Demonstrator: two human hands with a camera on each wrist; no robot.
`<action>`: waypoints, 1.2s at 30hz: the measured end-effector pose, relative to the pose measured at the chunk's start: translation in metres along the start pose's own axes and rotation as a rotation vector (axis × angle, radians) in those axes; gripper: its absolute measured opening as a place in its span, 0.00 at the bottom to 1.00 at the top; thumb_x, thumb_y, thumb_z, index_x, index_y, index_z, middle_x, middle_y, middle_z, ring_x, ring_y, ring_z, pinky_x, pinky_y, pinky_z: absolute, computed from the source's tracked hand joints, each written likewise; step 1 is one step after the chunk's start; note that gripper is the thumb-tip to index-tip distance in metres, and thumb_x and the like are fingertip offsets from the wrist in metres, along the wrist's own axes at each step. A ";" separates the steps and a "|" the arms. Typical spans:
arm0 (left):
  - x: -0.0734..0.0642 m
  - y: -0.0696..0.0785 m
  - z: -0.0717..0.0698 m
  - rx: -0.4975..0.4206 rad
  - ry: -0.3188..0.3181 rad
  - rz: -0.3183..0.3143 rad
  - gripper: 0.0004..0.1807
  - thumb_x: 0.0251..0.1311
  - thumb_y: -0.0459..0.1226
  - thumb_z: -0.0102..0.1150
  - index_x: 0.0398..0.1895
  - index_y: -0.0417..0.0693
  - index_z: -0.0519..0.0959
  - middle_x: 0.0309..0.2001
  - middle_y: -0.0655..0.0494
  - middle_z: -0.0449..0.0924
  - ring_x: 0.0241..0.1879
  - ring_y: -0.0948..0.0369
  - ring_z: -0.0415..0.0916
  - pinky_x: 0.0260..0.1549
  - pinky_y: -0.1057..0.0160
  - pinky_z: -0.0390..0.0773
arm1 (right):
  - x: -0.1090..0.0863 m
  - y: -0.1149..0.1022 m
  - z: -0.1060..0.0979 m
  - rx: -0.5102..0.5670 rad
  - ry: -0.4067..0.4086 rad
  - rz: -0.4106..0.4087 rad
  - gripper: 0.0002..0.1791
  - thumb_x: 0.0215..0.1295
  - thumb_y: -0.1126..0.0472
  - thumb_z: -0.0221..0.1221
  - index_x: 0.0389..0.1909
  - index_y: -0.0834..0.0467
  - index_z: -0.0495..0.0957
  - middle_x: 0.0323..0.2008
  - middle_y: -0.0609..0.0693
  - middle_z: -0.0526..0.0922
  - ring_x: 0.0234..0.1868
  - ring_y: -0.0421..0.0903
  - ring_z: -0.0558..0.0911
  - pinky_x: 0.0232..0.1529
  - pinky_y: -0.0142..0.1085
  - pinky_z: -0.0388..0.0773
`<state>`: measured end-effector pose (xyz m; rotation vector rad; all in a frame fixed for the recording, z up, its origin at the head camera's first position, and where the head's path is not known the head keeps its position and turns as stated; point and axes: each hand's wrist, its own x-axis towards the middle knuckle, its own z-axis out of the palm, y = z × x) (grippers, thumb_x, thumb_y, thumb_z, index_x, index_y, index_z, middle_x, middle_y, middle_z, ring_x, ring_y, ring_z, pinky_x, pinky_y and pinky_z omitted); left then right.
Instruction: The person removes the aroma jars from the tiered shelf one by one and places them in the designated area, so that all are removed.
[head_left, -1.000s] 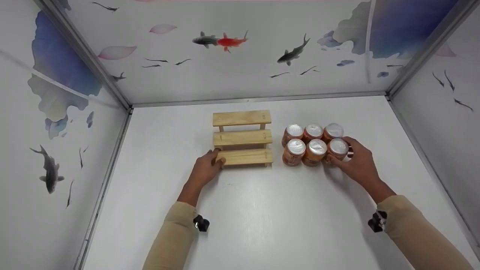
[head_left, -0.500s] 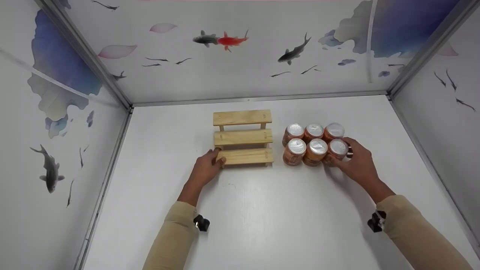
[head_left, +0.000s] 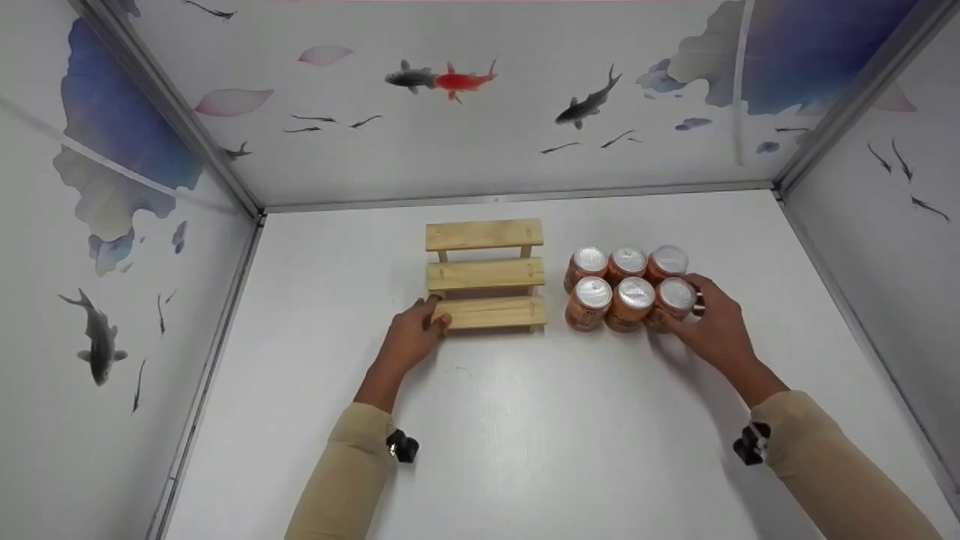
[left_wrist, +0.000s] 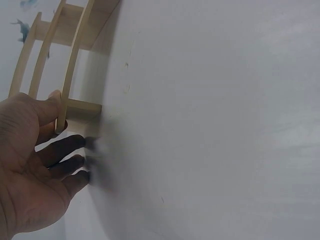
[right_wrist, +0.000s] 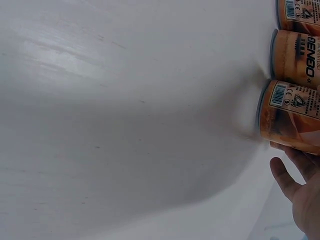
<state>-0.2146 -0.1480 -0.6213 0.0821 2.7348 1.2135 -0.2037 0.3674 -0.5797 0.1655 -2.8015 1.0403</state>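
A light wooden three-step rack (head_left: 486, 275) stands on the white table. My left hand (head_left: 412, 335) pinches the left end of its lowest step; in the left wrist view the thumb and index finger (left_wrist: 48, 107) hold the board while the other fingers curl below it. To the right of the rack, several orange cans with silver lids stand upright in two rows. My right hand (head_left: 716, 324) grips the front-right can (head_left: 675, 300), thumb at its front and index finger at its far right side. Printed labels show on this can (right_wrist: 292, 115) in the right wrist view.
Beside the held can stand the front-middle can (head_left: 630, 304) and front-left can (head_left: 589, 306); the back row is close behind. White walls with painted fish enclose the table (head_left: 495, 450) at the back (head_left: 495, 150) and both sides.
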 end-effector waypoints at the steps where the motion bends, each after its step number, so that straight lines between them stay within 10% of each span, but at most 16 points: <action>1: 0.000 0.001 0.000 -0.001 -0.004 -0.005 0.38 0.81 0.56 0.59 0.83 0.42 0.71 0.80 0.26 0.67 0.82 0.33 0.65 0.80 0.33 0.67 | 0.000 0.000 0.000 0.002 -0.003 0.004 0.43 0.68 0.59 0.78 0.77 0.68 0.69 0.69 0.70 0.80 0.65 0.69 0.83 0.60 0.66 0.85; 9: 0.014 -0.024 0.012 0.060 0.003 0.049 0.43 0.81 0.64 0.53 0.84 0.44 0.70 0.79 0.28 0.69 0.81 0.34 0.68 0.78 0.34 0.70 | -0.001 0.002 0.000 0.018 -0.012 0.037 0.45 0.69 0.55 0.78 0.78 0.67 0.66 0.71 0.71 0.78 0.66 0.69 0.82 0.62 0.67 0.84; 18: -0.011 0.020 -0.006 0.023 -0.023 0.013 0.35 0.85 0.51 0.55 0.85 0.41 0.67 0.81 0.26 0.65 0.83 0.33 0.63 0.81 0.33 0.65 | 0.000 0.005 0.002 0.007 0.028 -0.017 0.44 0.68 0.58 0.78 0.77 0.68 0.67 0.68 0.70 0.80 0.65 0.68 0.83 0.57 0.66 0.85; 25: -0.013 0.026 0.000 0.055 -0.033 0.022 0.36 0.87 0.52 0.52 0.86 0.39 0.64 0.82 0.32 0.67 0.84 0.37 0.63 0.82 0.37 0.66 | -0.007 0.008 0.000 -0.008 0.035 0.009 0.44 0.69 0.55 0.77 0.78 0.67 0.68 0.70 0.70 0.79 0.66 0.68 0.82 0.58 0.66 0.84; 36: -0.012 0.022 -0.038 0.268 0.152 0.038 0.41 0.84 0.62 0.50 0.88 0.48 0.63 0.85 0.37 0.63 0.86 0.36 0.57 0.83 0.32 0.61 | -0.011 -0.005 -0.003 -0.063 0.077 -0.023 0.46 0.69 0.52 0.77 0.79 0.65 0.67 0.73 0.70 0.74 0.71 0.71 0.76 0.66 0.71 0.75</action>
